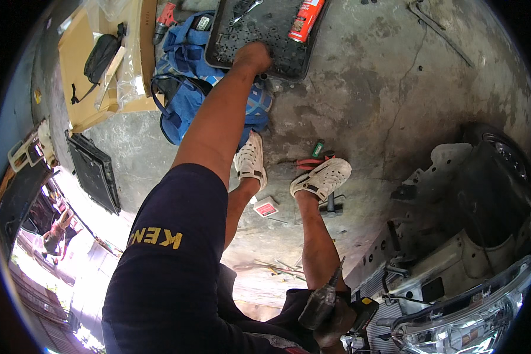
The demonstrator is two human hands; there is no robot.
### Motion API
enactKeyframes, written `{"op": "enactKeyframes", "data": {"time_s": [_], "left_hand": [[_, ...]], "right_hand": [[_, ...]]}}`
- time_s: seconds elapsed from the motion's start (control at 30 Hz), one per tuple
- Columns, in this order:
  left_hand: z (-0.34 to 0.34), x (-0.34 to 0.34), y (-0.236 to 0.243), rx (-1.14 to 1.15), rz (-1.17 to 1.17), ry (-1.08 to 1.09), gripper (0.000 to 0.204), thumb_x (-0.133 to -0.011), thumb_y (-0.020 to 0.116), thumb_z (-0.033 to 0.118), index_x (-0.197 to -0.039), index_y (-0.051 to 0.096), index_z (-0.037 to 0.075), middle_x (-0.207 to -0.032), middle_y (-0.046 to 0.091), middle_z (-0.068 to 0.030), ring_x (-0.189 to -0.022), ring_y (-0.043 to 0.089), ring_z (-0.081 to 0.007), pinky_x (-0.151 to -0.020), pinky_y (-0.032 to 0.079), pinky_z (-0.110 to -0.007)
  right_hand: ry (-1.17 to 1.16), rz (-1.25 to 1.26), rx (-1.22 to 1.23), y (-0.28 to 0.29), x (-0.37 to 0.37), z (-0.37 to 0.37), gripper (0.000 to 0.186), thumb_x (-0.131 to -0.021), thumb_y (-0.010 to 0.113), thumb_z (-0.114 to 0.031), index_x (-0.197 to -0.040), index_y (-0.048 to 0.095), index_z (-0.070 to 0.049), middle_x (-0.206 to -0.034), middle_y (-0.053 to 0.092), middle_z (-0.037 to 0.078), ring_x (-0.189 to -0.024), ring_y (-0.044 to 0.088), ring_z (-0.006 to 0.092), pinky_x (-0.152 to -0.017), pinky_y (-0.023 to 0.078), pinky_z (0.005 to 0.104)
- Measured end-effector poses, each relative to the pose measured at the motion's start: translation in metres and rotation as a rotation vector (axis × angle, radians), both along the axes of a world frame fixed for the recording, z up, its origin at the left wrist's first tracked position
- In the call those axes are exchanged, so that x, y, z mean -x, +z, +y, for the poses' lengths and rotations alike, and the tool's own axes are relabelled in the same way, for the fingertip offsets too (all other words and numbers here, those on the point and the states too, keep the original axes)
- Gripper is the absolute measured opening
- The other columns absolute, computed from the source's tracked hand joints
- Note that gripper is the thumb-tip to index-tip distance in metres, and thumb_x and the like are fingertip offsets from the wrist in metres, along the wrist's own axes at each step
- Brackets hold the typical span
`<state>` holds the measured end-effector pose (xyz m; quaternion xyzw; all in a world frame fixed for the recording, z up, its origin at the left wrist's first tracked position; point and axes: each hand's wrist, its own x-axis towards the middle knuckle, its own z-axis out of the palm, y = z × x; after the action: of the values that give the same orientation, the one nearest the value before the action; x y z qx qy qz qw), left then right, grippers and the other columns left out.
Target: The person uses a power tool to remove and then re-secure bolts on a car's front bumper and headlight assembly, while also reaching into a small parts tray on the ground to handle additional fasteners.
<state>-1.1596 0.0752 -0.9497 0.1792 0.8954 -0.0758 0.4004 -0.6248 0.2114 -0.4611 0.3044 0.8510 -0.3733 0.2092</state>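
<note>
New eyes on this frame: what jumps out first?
The red spray can at the right of the black tray, where the left hand is. Then the white clogs mid-frame and the big headlight at lower right, near the right hand's power tool.

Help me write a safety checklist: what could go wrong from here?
Red-handled pliers lie beside the right shoe, so a step might trip. The right hand holds a power tool that could scratch the headlight if swung. The left hand, at the black tray, might knock the red can.
</note>
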Motion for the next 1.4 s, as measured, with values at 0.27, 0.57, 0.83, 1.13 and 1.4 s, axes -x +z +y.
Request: {"op": "enactKeyframes", "data": {"time_s": [0.27, 0.57, 0.83, 1.13, 1.4], "left_hand": [[-0.016, 0.023, 0.000, -0.111, -0.115, -0.159, 0.050, -0.086, 0.078, 0.044, -0.118, 0.074, 0.006, -0.119, 0.072, -0.0229, -0.113, 0.068, -0.0407, -0.099, 0.053, -0.048], [-0.017, 0.015, 0.022, -0.176, 0.080, -0.117, 0.045, -0.086, 0.075, 0.034, -0.121, 0.071, 0.006, -0.118, 0.072, -0.0220, -0.110, 0.070, -0.0406, -0.097, 0.055, -0.049], [-0.012, -0.001, 0.030, -0.072, 0.124, -0.118, 0.034, -0.090, 0.068, 0.023, -0.121, 0.071, 0.011, -0.115, 0.073, -0.0209, -0.107, 0.072, -0.0382, -0.095, 0.057, -0.050], [-0.016, -0.025, 0.056, -0.451, 0.109, 0.280, 0.033, -0.093, 0.064, 0.029, -0.118, 0.071, 0.009, -0.109, 0.075, -0.0188, -0.102, 0.072, -0.0347, -0.086, 0.057, -0.044], [-0.055, -0.091, 0.152, -0.860, -0.802, 1.525, 0.036, -0.093, 0.056, 0.021, -0.124, 0.067, 0.007, -0.103, 0.072, -0.0074, -0.084, 0.067, -0.0169, -0.065, 0.048, -0.031]], "right_hand": [[0.134, -0.058, -0.108, -0.012, -0.022, -0.007, 0.051, -0.083, 0.082, -0.040, -0.112, 0.064, -0.003, -0.097, 0.070, 0.014, -0.080, 0.067, 0.0345, -0.067, 0.047, 0.0465], [0.192, -0.083, -0.099, -0.008, -0.015, -0.005, 0.060, -0.082, 0.081, -0.029, -0.128, 0.054, -0.001, -0.103, 0.066, 0.019, -0.081, 0.062, 0.0404, -0.069, 0.045, 0.0498], [0.115, -0.019, -0.099, -0.014, -0.005, -0.004, 0.052, -0.080, 0.081, -0.033, -0.116, 0.062, -0.002, -0.095, 0.068, 0.017, -0.078, 0.063, 0.0397, -0.067, 0.046, 0.0505], [0.104, 0.026, -0.098, -0.017, -0.021, -0.010, 0.055, -0.079, 0.082, -0.030, -0.120, 0.060, -0.001, -0.097, 0.069, 0.017, -0.079, 0.064, 0.0408, -0.066, 0.047, 0.0516], [0.050, -0.025, 0.031, -0.010, -0.012, -0.010, 0.052, -0.080, 0.081, -0.028, -0.118, 0.061, 0.001, -0.101, 0.069, 0.018, -0.079, 0.064, 0.0415, -0.067, 0.047, 0.0510]]}}
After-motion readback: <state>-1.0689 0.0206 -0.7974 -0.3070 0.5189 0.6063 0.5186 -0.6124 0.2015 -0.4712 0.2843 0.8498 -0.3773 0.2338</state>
